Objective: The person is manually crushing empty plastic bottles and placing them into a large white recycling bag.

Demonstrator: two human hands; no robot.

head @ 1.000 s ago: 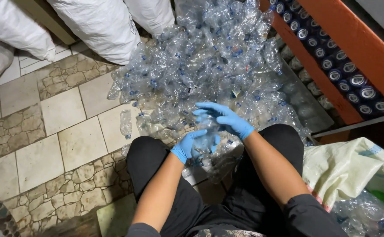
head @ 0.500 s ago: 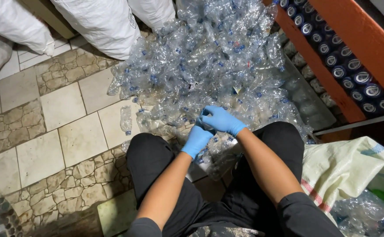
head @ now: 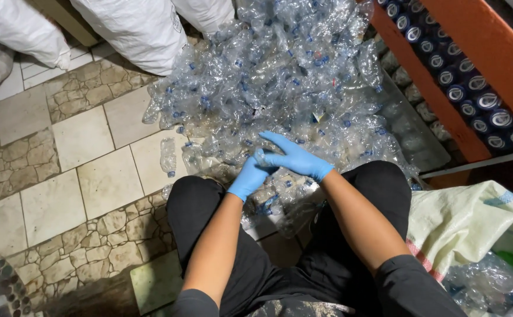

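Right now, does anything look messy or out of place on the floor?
Yes. A heap of crushed clear plastic bottles sprawls loose over the tiled floor, and one bottle lies alone apart from its left edge. The left hand and right hand, in blue gloves, meet over the heap's near edge.

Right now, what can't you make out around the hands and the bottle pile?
Head view:
- Item between left hand and right hand: mostly covered by the gloved fingers.
- Floor beneath the bottle pile: buried.
- Open sack: cut off by the right edge.
- Can row: partly behind the orange beam.
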